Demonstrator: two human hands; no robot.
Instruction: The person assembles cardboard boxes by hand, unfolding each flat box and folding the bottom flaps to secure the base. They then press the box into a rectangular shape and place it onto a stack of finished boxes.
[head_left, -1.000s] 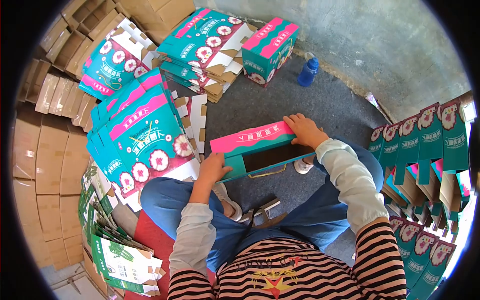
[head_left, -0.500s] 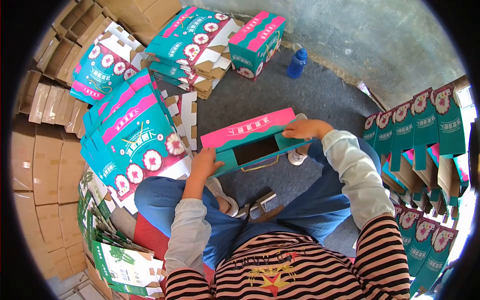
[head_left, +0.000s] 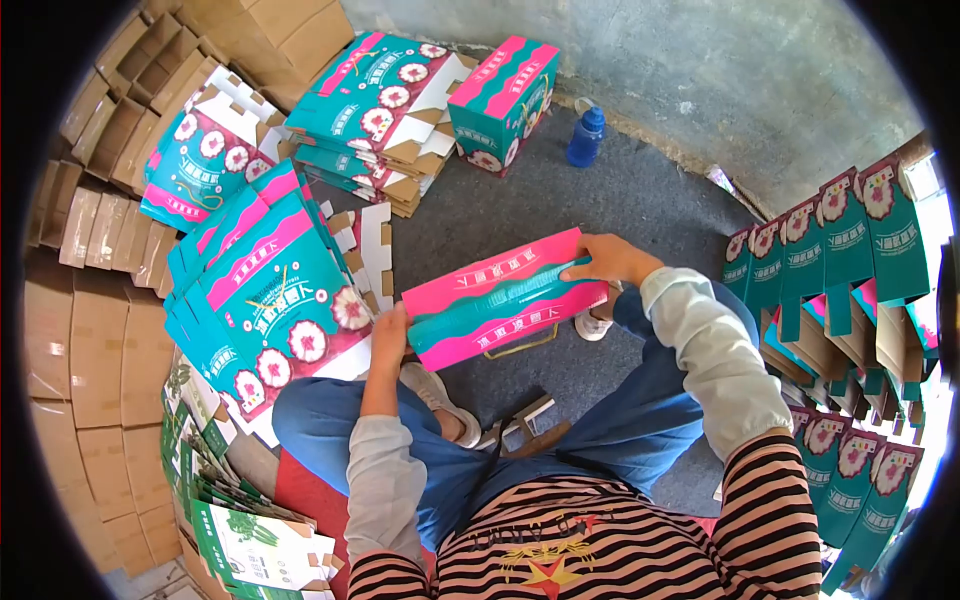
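Note:
Between my knees is a pink and teal cardboard gift box (head_left: 497,333), its two pink-edged top flaps lying together over the top. My left hand (head_left: 389,336) grips the left end of the box, with most of its fingers hidden behind that end. At the right end, my right hand (head_left: 615,260) holds the box by its far corner, thumb near the middle seam. A yellow cord handle (head_left: 522,343) hangs out along the side nearest me.
Flat printed cartons (head_left: 265,290) lie to the left, with another stack (head_left: 375,110) behind. A formed box (head_left: 505,100) and a blue bottle (head_left: 586,137) stand by the wall (head_left: 690,80). Brown boxes (head_left: 100,370) line the left; teal cartons (head_left: 845,250) line the right.
The near flap has come over, covering the dark opening, so both pink panels now show on top. My right hand has shifted slightly with the box; my left hand has moved to its end.

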